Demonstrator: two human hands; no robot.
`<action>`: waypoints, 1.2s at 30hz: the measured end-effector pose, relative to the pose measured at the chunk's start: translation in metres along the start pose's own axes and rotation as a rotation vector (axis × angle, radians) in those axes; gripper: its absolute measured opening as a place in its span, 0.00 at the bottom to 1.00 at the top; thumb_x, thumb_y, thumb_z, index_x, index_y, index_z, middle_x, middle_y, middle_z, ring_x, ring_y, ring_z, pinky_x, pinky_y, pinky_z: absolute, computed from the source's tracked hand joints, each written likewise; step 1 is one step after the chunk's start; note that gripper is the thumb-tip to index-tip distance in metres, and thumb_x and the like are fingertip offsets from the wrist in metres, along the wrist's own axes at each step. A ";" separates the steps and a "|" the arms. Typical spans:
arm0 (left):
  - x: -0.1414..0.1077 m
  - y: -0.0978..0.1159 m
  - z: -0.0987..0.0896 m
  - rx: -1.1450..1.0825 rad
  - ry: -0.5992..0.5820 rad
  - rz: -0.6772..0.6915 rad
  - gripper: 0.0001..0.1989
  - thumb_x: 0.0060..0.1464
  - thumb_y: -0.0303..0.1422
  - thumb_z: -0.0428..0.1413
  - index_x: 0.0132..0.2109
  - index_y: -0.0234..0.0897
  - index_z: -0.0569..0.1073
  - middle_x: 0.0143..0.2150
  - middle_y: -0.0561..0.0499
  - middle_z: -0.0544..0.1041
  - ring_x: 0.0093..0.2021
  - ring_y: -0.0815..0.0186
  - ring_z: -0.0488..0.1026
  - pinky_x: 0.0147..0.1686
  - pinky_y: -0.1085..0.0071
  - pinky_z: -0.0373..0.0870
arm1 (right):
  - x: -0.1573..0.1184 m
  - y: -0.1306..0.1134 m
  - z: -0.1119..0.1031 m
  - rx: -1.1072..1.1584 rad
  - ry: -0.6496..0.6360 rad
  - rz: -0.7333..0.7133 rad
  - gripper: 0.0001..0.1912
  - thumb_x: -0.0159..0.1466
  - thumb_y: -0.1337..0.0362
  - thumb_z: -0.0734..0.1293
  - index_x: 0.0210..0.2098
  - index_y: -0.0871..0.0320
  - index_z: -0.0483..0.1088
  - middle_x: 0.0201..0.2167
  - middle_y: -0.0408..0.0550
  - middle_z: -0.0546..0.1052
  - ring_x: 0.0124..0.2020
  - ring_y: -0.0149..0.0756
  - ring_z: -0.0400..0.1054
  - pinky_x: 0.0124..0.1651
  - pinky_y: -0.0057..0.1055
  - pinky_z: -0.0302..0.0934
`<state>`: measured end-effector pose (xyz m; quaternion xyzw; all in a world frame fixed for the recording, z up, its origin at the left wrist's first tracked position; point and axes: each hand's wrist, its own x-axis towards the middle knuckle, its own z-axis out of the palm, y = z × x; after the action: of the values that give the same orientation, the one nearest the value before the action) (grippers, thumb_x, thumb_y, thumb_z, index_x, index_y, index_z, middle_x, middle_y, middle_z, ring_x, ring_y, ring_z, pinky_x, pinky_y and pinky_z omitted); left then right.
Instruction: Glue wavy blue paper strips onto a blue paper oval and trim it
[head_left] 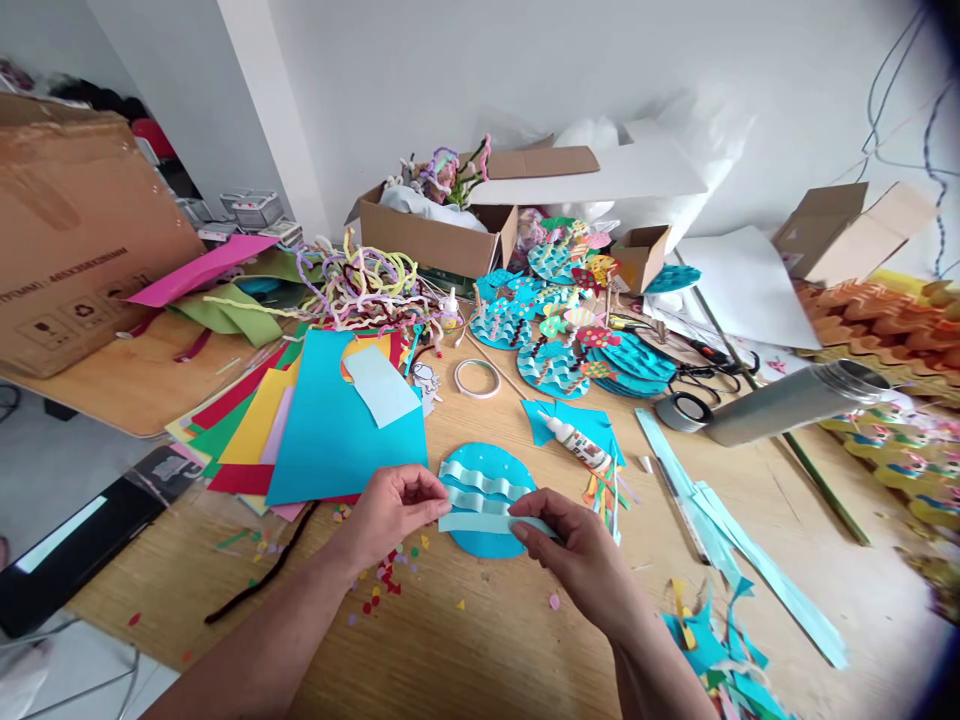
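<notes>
While our right hand pinches one end of a pale blue paper strip across the blue disc, our left hand has its fingertips just by the other end, but we can't tell if they're gripping it. Disc's flat on the table, two wavy strips on it

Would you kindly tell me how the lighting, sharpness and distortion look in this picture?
Head view: soft light without harsh shadows, a mild sheen on the metal flask; head view: the blue disc and pale blue strip look fairly sharp, the duck-like cutouts at right blurrier; head view: wide-angle stretching towards the edges, dark corners at right.
</notes>
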<state>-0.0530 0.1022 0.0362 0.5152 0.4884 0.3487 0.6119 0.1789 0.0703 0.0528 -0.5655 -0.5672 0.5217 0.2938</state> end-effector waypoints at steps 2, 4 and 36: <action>0.001 0.000 0.000 -0.042 -0.004 -0.019 0.11 0.46 0.38 0.63 0.33 0.34 0.73 0.26 0.53 0.75 0.27 0.70 0.71 0.29 0.74 0.68 | 0.000 0.000 0.001 -0.004 0.029 -0.007 0.13 0.60 0.54 0.66 0.35 0.59 0.70 0.23 0.39 0.65 0.23 0.28 0.55 0.26 0.27 0.50; 0.001 0.001 -0.001 -0.088 -0.013 -0.043 0.13 0.46 0.38 0.63 0.36 0.34 0.73 0.27 0.53 0.75 0.27 0.69 0.71 0.28 0.73 0.68 | 0.000 0.000 0.001 -0.001 0.049 -0.008 0.14 0.60 0.54 0.66 0.35 0.59 0.70 0.23 0.40 0.66 0.23 0.28 0.55 0.25 0.27 0.51; 0.004 -0.017 0.006 0.221 0.067 0.048 0.05 0.46 0.29 0.58 0.35 0.36 0.74 0.29 0.52 0.76 0.31 0.66 0.73 0.32 0.73 0.68 | 0.009 -0.011 0.034 -0.390 0.019 0.013 0.05 0.59 0.62 0.63 0.33 0.55 0.68 0.28 0.44 0.76 0.28 0.35 0.68 0.31 0.29 0.55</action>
<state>-0.0476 0.1006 0.0184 0.5791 0.5316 0.3241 0.5263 0.1423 0.0718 0.0508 -0.6204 -0.6510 0.3984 0.1806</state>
